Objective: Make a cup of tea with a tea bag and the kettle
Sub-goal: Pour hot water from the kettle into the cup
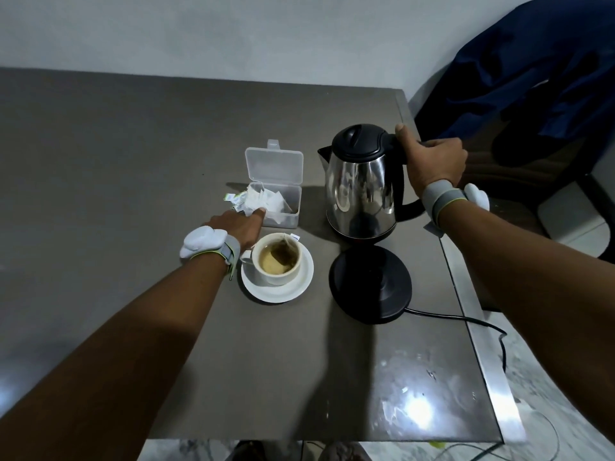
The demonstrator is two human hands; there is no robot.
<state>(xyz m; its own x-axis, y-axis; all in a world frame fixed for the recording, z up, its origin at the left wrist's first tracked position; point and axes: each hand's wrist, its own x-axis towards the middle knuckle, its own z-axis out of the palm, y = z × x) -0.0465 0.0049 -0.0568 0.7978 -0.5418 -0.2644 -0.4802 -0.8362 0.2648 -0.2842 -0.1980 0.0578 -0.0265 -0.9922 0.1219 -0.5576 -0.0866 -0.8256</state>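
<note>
- The dark tabletop (116,168) has a metal strip along its right edge; near the front right corner a bright glare patch lies on the surface.
- A black power cord (466,319) runs from the right edge to the round black kettle base (371,287), which stands bare just right of the saucer.
- A white saucer (301,281) carries a white teacup (263,276) holding pale brown tea; a tea bag (283,254) sits in the liquid, its string going over the far rim to a small paper tag (294,237). The mark on the tag is too small to read.
- The left hand (238,226) lies just left of and beyond the cup, fingers stretched forward; one fingertip (259,211) touches the near wall of the box. It grips nothing. A grey band with a white padded unit wraps the wrist.
- The clear plastic tea-bag box (289,207) stands open, its hinged lid (274,164) upright at the back. White sachets fill it and spill over its left side, with small green-printed tags (233,197); the print is not legible.
- The steel electric kettle (361,191), with black lid and spout pointing left, is off its base, just beyond it and right of the box. No brand shows on the body.
- The right hand (432,161) is wrapped round the kettle's black handle, thumb up on top; a similar band sits on the wrist.
- Farther right, a dark blue cloth (532,78) drapes over a chair.
</note>
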